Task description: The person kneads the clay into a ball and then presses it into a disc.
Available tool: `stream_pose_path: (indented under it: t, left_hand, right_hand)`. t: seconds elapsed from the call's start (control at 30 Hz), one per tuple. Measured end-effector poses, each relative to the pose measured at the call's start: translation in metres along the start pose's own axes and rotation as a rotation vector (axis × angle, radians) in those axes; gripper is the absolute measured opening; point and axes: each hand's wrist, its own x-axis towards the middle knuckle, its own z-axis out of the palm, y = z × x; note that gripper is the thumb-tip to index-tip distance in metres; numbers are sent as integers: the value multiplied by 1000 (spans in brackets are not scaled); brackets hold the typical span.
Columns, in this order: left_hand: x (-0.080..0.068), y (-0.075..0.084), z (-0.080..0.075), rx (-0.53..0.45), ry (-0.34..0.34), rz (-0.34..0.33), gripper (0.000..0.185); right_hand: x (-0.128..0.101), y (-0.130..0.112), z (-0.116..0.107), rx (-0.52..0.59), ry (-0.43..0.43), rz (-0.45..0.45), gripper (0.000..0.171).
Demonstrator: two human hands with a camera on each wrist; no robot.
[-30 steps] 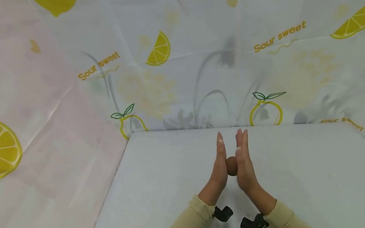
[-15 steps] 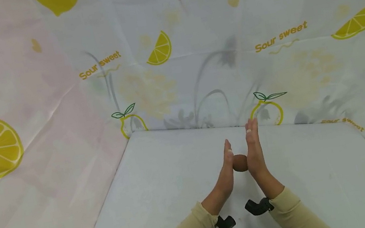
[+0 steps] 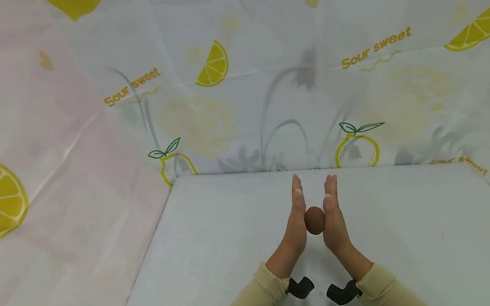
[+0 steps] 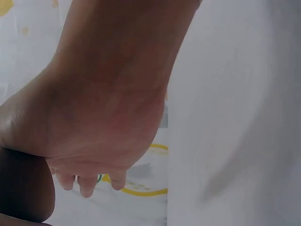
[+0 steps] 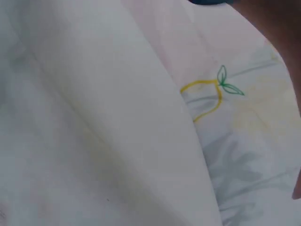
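A small brown ball, smooth like modelling clay, is held between two flat palms above the white table. My left hand presses it from the left, fingers straight and pointing away from me. From the right, my right hand presses it with its fingers straight too. In the left wrist view the dark ball shows at the lower left, against the palm of the left hand. Only a blurred edge of the right hand shows in the right wrist view, where the ball cannot be made out.
Under the hands spreads a white table. A lemon-printed cloth rises behind it and along both sides. Black wrist cameras, one on the left wrist and one on the right wrist, sit below the hands.
The right hand slid forward and the left hand back, then both returned, with the ball rolling between the palms. It looked wider half a second ago and rounder now.
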Motion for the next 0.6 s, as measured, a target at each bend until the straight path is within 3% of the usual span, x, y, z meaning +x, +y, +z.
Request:
stream_pose_path:
  t: [0.3,0.6]
  left_hand:
    - [3,1,-6,-8,38,2,78]
    - [-4,-9,-5,-55,26,-33,80]
  right_hand:
    - [-14,-19,19,1,-13,-160,63]
    - [3,-42,15,-11,-68,-197,63]
